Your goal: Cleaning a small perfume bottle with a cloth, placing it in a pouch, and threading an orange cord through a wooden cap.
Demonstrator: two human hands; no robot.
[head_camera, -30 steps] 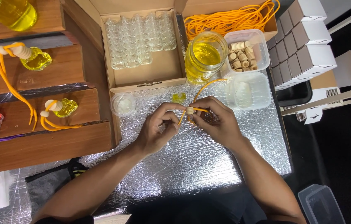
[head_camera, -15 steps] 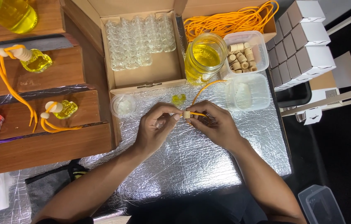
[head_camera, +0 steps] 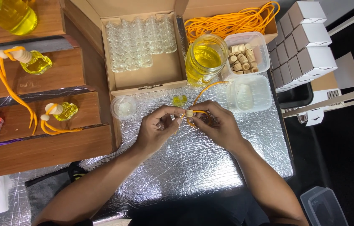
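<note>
Over the silver foil mat (head_camera: 193, 167) my left hand (head_camera: 157, 130) and my right hand (head_camera: 218, 124) meet. Between their fingertips sits a small wooden cap (head_camera: 189, 113) threaded on an orange cord (head_camera: 205, 90). My right hand pinches the cap and cord; my left thumb and forefinger grip the cord's end beside it. The cord loops up toward a glass jar of yellow liquid (head_camera: 205, 59). A tiny heart-shaped bottle of yellow liquid (head_camera: 180, 100) lies on the foil just beyond my hands.
A cardboard box of empty glass bottles (head_camera: 137, 39) and a box of orange cords (head_camera: 231, 20) stand at the back. Clear tubs hold wooden caps (head_camera: 242, 56) and white stoppers (head_camera: 245, 95). A small round lid (head_camera: 124, 107) lies left. Finished bottles (head_camera: 62, 112) rest on wooden steps (head_camera: 43, 146). White boxes (head_camera: 300, 42) stack at right.
My hands have drawn slightly apart and shifted a little; the wooden cap now shows between the fingertips, with the cord looped below it.
</note>
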